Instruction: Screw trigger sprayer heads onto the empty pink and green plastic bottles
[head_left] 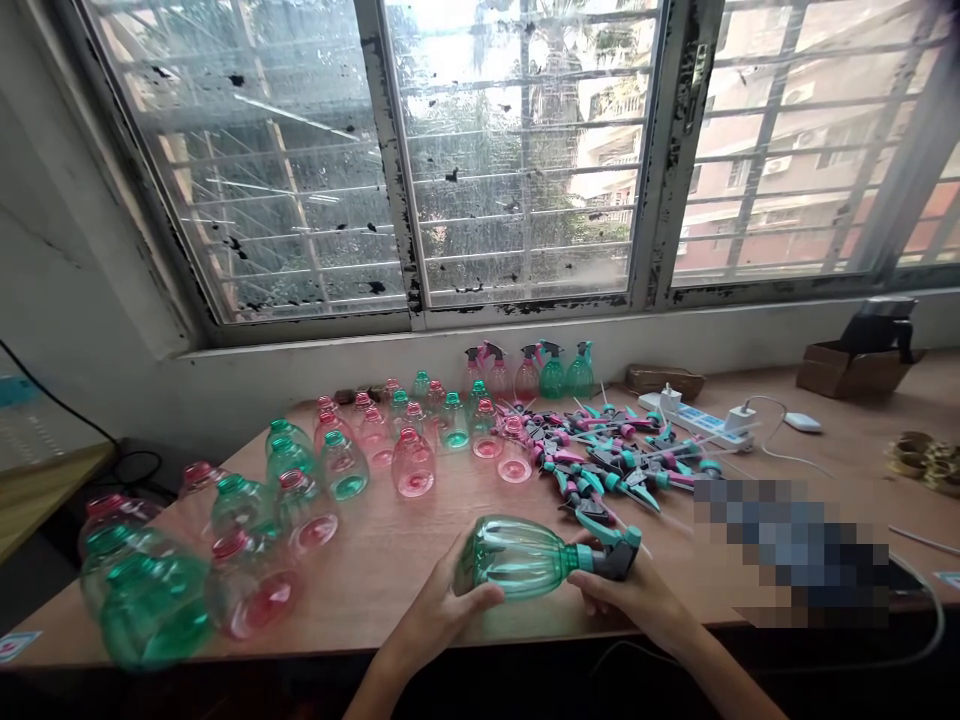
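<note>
A clear green spray bottle lies sideways between my hands, above the table's front edge. My left hand is wrapped round its base end, thumb along the near side. At the neck, my right hand has its fingers closed round the teal collar and the black and teal trigger spray head. The head sits on the bottle's neck; whether it is fully tightened I cannot tell. Just behind lies a pile of loose spray heads in pink, teal and black, with thin white tubes.
Many open-necked pink bottles and green bottles stand to the left. Several bottles with spray heads line the wall. A power strip, cardboard box and tape rolls are at right; a blurred patch covers something nearer.
</note>
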